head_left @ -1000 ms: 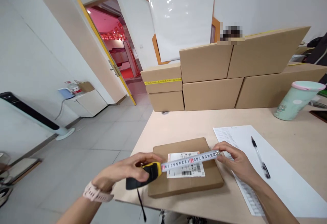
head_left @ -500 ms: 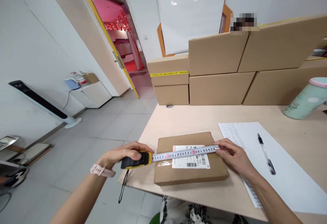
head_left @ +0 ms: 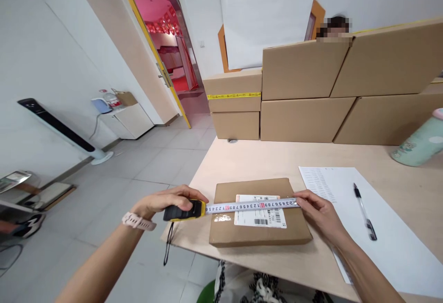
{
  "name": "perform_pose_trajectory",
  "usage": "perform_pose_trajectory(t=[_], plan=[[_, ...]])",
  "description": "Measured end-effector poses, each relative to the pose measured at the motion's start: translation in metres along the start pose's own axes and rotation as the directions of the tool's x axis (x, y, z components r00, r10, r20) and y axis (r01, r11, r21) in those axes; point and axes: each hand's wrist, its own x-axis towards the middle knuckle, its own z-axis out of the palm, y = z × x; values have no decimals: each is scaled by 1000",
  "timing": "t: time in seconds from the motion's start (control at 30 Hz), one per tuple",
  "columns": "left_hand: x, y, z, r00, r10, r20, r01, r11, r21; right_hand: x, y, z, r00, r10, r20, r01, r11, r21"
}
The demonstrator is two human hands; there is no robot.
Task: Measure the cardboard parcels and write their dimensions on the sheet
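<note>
A small brown cardboard box lies flat on the table near its front edge, with a white shipping label on top. My left hand is wrapped round the black and yellow case of a tape measure, just left of the box. Its white blade runs out across the top of the box, over the upper part of the label. At the right edge of the box, my right hand pinches the blade's end. A black wrist strap dangles from the case past the table edge.
Right of the box, printed paper sheets lie with a pen on them. A green tumbler stands at the right. Stacked cardboard boxes line the back of the table; a person's head shows above them.
The view has shifted slightly. The tape blade lies a little more level across the box. Both hands keep their hold on the tape measure.
</note>
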Motion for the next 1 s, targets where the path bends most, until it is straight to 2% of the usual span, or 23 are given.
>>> perform_pose_trajectory(t=[0.13, 0.27, 0.53, 1.0], plan=[[0, -2, -2, 1000, 14, 16, -14, 1000, -7, 0, -3, 3, 995, 100, -14, -98, 991, 86], [2, -7, -2, 999, 28, 29, -27, 999, -39, -2, -4, 1, 992, 109, -65, -104, 992, 73], [3, -14, -2, 999, 32, 26, -29, 996, -85, 1, 7, -5, 981, 177, -81, -176, 984, 25], [6, -19, -3, 998, 50, 48, -45, 994, -104, 0, 5, -4, 968, 216, -128, -218, 976, -3]])
